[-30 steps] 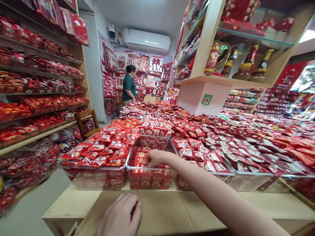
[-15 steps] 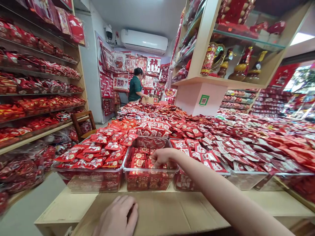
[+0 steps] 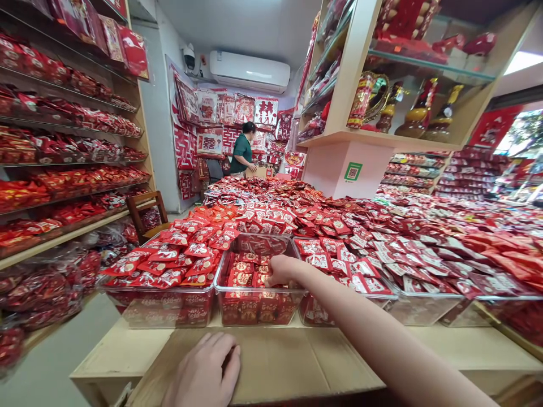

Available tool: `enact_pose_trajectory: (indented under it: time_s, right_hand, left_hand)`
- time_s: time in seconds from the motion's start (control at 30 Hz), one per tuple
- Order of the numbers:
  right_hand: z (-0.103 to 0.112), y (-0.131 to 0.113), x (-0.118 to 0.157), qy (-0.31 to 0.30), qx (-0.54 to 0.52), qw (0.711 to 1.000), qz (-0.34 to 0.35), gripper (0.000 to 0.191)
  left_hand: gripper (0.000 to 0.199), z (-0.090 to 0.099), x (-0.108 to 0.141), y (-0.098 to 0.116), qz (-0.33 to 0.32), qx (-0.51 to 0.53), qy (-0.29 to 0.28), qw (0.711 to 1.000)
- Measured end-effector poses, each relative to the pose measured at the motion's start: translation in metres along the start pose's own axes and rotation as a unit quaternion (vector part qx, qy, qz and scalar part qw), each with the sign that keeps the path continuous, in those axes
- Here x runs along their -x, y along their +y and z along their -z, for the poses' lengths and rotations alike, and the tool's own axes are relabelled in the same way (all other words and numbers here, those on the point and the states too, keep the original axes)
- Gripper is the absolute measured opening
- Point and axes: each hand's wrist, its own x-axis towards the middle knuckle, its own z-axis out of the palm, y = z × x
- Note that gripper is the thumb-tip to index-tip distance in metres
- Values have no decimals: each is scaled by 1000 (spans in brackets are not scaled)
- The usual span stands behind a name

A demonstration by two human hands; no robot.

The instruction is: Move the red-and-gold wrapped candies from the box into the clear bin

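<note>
My right hand (image 3: 280,271) reaches into a clear plastic bin (image 3: 258,293) of red packets with gold characters (image 3: 241,278). Its fingers point down among the packets at the bin's right side; the fingertips are hidden, so I cannot make out what they hold. My left hand (image 3: 207,367) lies on a brown cardboard flap (image 3: 288,362) in front of the bin, fingers together and slightly bent, thumb apart, with nothing in it. Red packets heaped in another bin (image 3: 169,257) stand to the left, and more packets (image 3: 339,263) fill the bin to the right.
A wide heap of red packets (image 3: 263,195) stretches behind the bins. Shelves of red goods (image 3: 72,167) line the left, near a wooden chair (image 3: 147,215). A person in green (image 3: 242,151) stands at the back. A pillar (image 3: 343,167) and display cabinet (image 3: 407,135) rise at right.
The view has shifted slightly. My right hand has moved a little within the bin, and its fingers are now less visible. The person at the back leans further forward. My left hand stays on the cardboard.
</note>
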Motion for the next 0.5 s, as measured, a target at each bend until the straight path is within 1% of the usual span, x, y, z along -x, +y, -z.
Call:
enact_pose_trajectory:
  time_s: [0.1,0.17,0.23,0.27,0.3,0.33,0.37,0.43,0.47,0.5]
  right_hand:
    - [1,3,5,46,-18,999,0,28]
    - [1,8,19,111,-39,993,10,26]
    - [-1,16,45,194,-93,975,54,23]
    - [-3,21,63,222,-138,961,88,22]
    - [-7,26,82,224,-194,947,127,21]
    - [-14,30,103,190,-255,934,165,22]
    - [-23,34,123,123,-310,921,200,22]
    - [-51,40,157,-77,-374,890,249,21]
    - [-70,42,169,-170,-375,874,256,21]
    - [-91,43,176,-237,-351,872,247,22]
  left_hand:
    - [23,0,0,-2,-13,5,7,1000]
    - [21,-1,-1,-3,-17,9,8,1000]
    - [21,-1,-3,-4,-14,10,2,1000]
    - [20,-2,-4,-4,-14,8,2,1000]
    - [20,-3,-6,-4,-13,11,-3,1000]
    - [20,-4,-7,-4,-14,13,-13,1000]
    - [20,-5,-8,-3,-17,9,-13,1000]
    - [19,-7,-10,-2,-24,0,-8,1000]
    - [19,-7,-10,-1,-28,-3,-4,1000]
    - [19,-7,-10,0,-30,-5,-1,1000]
